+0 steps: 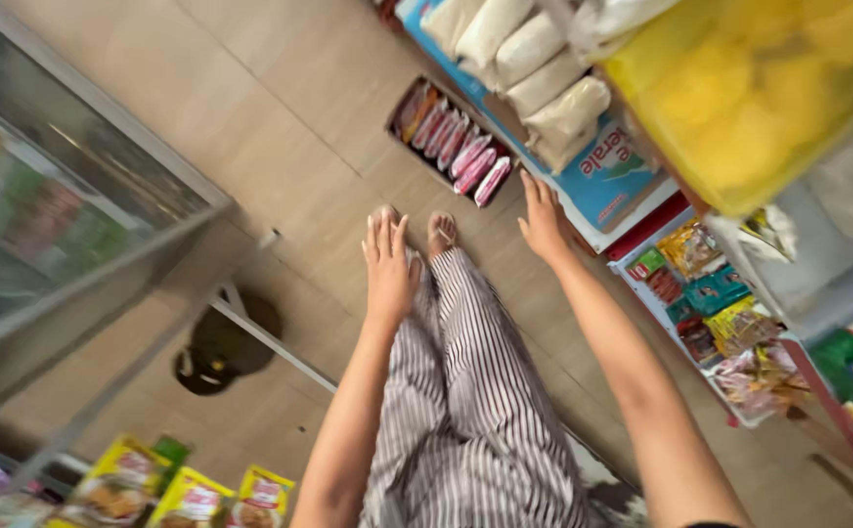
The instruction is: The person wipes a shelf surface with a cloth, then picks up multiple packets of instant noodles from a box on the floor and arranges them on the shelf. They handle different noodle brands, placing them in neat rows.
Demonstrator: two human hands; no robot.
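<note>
My left hand (389,262) is stretched out in front of me, palm down, fingers apart and holding nothing, above my striped trousers (475,391) and bare feet (441,233). Further right, my right hand (542,217) is also empty and spread. It reaches toward a low box of pink and red packets (451,144) on the floor and stops just short of its near corner. White filled sacks (534,68) lie on a blue carton (612,176) right beyond that hand.
A glass-fronted cabinet (65,215) stands at left. Its metal leg (270,337) crosses a dark object (216,352) on the tan tiled floor. Shelves of coloured snack packets (720,313) line the right. Yellow bags (749,88) hang above them. Yellow packets (192,494) sit at bottom left.
</note>
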